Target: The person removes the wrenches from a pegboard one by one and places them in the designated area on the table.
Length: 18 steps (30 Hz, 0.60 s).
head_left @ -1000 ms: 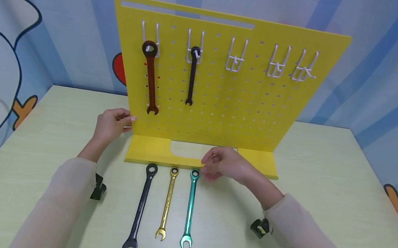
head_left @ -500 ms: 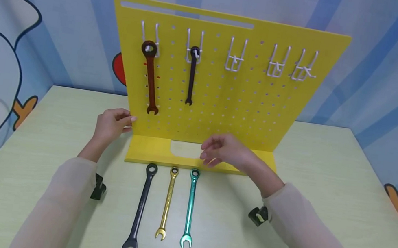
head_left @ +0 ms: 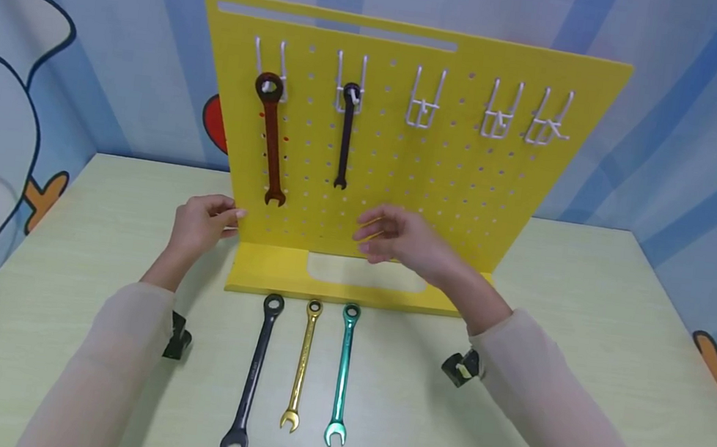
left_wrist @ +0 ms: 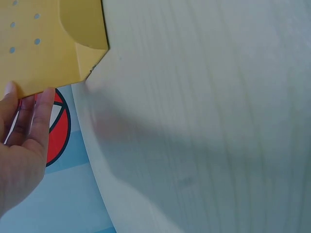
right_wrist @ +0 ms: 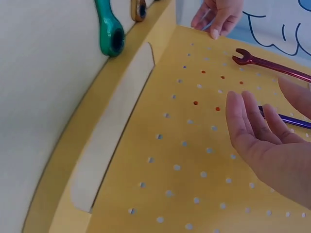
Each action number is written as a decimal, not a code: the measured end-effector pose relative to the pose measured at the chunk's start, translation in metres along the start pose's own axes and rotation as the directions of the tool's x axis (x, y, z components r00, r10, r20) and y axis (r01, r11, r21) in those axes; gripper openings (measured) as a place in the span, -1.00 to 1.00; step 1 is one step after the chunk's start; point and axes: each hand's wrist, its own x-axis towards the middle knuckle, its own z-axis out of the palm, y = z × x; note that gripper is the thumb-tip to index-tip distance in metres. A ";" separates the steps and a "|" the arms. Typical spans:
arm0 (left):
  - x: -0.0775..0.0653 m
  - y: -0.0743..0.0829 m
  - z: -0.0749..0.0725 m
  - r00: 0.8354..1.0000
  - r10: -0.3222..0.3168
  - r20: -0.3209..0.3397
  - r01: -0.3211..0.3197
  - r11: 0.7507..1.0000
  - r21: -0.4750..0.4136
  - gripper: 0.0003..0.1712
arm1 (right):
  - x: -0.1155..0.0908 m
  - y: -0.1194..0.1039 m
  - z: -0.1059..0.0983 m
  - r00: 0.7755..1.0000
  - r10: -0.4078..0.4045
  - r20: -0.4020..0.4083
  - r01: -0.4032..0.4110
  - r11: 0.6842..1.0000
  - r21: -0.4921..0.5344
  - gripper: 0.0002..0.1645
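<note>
The left hand (head_left: 202, 226) pinches the left edge of the yellow pegboard (head_left: 431, 173), which stands near the far edge of the tabletop (head_left: 589, 301). The right hand (head_left: 406, 242), loosely curled around nothing, hovers before the board. A red wrench (head_left: 272, 141) and purple wrench (head_left: 345, 141) hang there; a black wrench (head_left: 253, 374), gold wrench (head_left: 302, 365) and green wrench (head_left: 343, 373) lie before its base.

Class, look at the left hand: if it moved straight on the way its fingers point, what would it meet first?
The yellow pegboard, most likely: the left hand appears to touch its left edge.
</note>
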 end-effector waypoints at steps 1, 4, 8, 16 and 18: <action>-0.001 0.001 -0.001 1.000 0.005 0.007 -0.005 1.000 0.003 -0.69 | 0.001 -0.003 0.000 1.000 -0.006 -0.006 0.006 1.000 0.011 -0.52; -0.002 0.003 -0.002 1.000 -0.007 0.017 0.007 1.000 -0.002 -0.68 | 0.002 -0.010 -0.001 0.999 -0.030 -0.020 0.031 0.999 0.030 -0.49; -0.002 0.003 -0.003 1.000 -0.013 0.020 0.013 1.000 0.001 -0.68 | 0.004 -0.018 -0.002 0.998 -0.055 -0.041 0.056 0.998 0.020 -0.46; -0.001 0.002 -0.002 1.000 0.004 0.012 -0.004 1.000 -0.004 -0.68 | 0.008 -0.029 -0.004 0.990 -0.113 -0.084 0.114 0.994 0.003 -0.43; -0.002 0.002 -0.002 1.000 0.006 0.010 -0.006 1.000 -0.009 -0.68 | 0.009 -0.031 -0.005 0.987 -0.128 -0.099 0.129 0.992 0.003 -0.42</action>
